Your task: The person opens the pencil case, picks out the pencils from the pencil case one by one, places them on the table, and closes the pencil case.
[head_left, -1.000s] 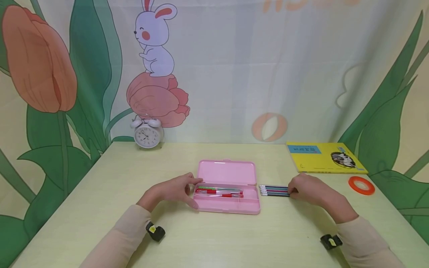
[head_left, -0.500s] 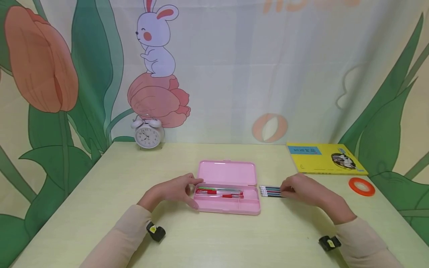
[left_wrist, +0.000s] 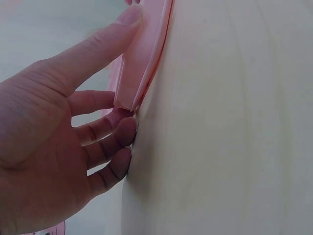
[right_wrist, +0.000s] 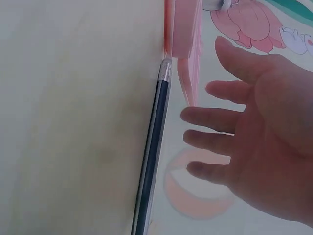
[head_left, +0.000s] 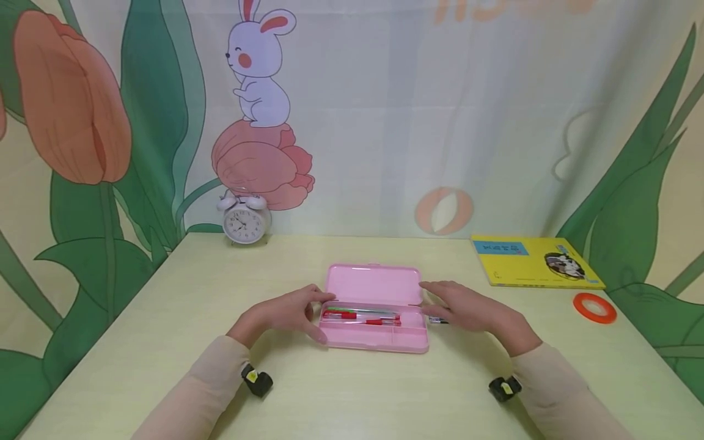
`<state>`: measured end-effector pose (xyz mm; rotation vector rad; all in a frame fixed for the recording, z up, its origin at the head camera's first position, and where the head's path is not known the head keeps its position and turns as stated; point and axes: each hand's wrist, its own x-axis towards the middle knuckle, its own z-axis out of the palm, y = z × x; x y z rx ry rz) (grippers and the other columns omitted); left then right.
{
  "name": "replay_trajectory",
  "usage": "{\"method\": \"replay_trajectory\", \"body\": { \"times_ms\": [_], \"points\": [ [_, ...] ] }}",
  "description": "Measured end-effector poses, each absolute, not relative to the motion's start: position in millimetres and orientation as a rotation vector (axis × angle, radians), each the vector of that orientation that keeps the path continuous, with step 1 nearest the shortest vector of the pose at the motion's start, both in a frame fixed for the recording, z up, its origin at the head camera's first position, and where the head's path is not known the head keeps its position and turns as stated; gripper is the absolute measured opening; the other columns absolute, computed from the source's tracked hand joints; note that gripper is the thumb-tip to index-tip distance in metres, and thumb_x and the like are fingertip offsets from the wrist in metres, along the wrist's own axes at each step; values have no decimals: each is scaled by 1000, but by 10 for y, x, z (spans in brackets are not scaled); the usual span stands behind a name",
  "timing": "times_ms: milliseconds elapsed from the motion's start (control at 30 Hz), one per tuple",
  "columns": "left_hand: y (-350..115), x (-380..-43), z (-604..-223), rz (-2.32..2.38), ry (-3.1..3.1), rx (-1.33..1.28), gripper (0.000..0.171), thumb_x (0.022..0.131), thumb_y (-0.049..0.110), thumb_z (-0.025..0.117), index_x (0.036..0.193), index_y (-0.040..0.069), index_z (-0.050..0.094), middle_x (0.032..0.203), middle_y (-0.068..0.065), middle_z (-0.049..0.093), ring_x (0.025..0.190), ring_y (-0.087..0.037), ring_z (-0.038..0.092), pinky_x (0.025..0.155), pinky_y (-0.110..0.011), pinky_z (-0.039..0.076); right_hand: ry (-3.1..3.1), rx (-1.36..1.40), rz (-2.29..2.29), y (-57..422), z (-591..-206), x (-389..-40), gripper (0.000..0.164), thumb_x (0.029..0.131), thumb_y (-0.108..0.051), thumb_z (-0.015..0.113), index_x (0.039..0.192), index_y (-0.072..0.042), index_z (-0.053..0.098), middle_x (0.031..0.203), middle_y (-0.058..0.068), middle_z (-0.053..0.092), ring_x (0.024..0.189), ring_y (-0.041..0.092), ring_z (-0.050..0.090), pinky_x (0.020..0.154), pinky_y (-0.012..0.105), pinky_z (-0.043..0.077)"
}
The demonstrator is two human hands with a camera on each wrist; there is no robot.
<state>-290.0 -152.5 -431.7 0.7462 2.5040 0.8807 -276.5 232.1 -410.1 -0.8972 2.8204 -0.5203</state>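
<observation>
A pink pencil case (head_left: 357, 337) lies with its lid (head_left: 374, 285) raised back. Several red-capped pens (head_left: 349, 316) and a green item lie in its far compartment. My left hand (head_left: 288, 310) holds the case's left end, thumb at the near corner and fingers along the end and behind. Over the case's right side hovers my right hand (head_left: 470, 308), its fingers spread and fairly straight, gripping nothing. Beneath it, mostly hidden, pencils (head_left: 438, 320) lie beside the case; a dark pencil (right_wrist: 152, 147) shows in the right wrist view, its metal-ringed end towards the case.
At the back right lies a yellow book (head_left: 528, 263), with a roll of orange tape (head_left: 594, 307) in front of it. A white alarm clock (head_left: 244, 221) stands at the back left. A printed curtain (head_left: 357, 153) hangs behind the table (head_left: 352, 391).
My right hand has let go of the pencils and moved left to the case's right end, its fingers opening out. The left hand stays on the case.
</observation>
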Motion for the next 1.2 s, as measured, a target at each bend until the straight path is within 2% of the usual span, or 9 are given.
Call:
{"method": "replay_trajectory", "body": {
  "times_ms": [100,267,333,533,600,700,833,1000,1200],
  "points": [
    [-1524,-2904,-4319,879,2504,744,92,73,36,91,150,13,47,111,-3,48,94,-21,49,76,-34,43,2801,-851,-522,2271,-4105,-2812,73,98,-44,62,151,0,39,148,21,47,137,41,40,109,55,33],
    [-1520,-2900,-4306,871,2509,737,91,73,37,90,150,15,47,111,-3,49,94,-21,50,76,-35,43,2739,-712,-484,2218,-4102,-2839,93,86,-62,68,156,-12,34,155,16,39,145,41,26,113,61,20],
    [-1520,-2896,-4296,867,2510,735,92,73,38,90,151,16,47,111,-3,49,94,-21,50,75,-35,44,2724,-705,-463,2212,-4097,-2836,96,83,-65,69,156,-13,35,157,16,36,147,42,21,113,64,15],
    [-1521,-2921,-4298,853,2518,739,94,72,39,90,152,17,45,114,-2,49,95,-21,50,75,-34,45,2702,-727,-410,2213,-4085,-2820,104,75,-68,75,154,-12,39,160,20,28,148,44,16,112,66,13],
    [-1520,-2928,-4311,871,2511,723,102,72,39,91,156,19,37,118,-1,49,95,-21,51,76,-34,45,2688,-709,-402,2212,-4095,-2813,109,71,-69,77,155,-12,38,161,20,25,148,43,14,113,66,13],
    [-1518,-2941,-4334,933,2485,695,120,71,39,91,162,22,14,123,0,50,94,-20,52,77,-34,45,2678,-688,-398,2204,-4106,-2791,114,68,-69,79,156,-11,36,162,19,22,149,43,12,113,65,14],
    [-1525,-2951,-4345,1022,2448,696,138,71,34,92,160,20,-14,122,-2,50,90,-21,54,78,-34,45,2683,-682,-410,2196,-4097,-2779,114,68,-67,81,156,-9,36,162,20,21,149,43,12,113,64,15],
    [-1527,-2942,-4348,1050,2434,689,145,70,32,93,156,14,-22,121,-4,50,88,-20,54,79,-34,44,2720,-683,-448,2170,-4106,-2776,114,65,-64,85,152,-5,41,161,21,24,148,43,16,113,61,21],
    [-1513,-2930,-4345,1056,2441,640,150,68,33,94,154,14,-27,119,-2,52,87,-19,54,79,-33,44,2749,-683,-581,2144,-4105,-2751,112,61,-53,91,150,-2,44,157,19,35,145,39,27,113,54,28]
  ]
}}
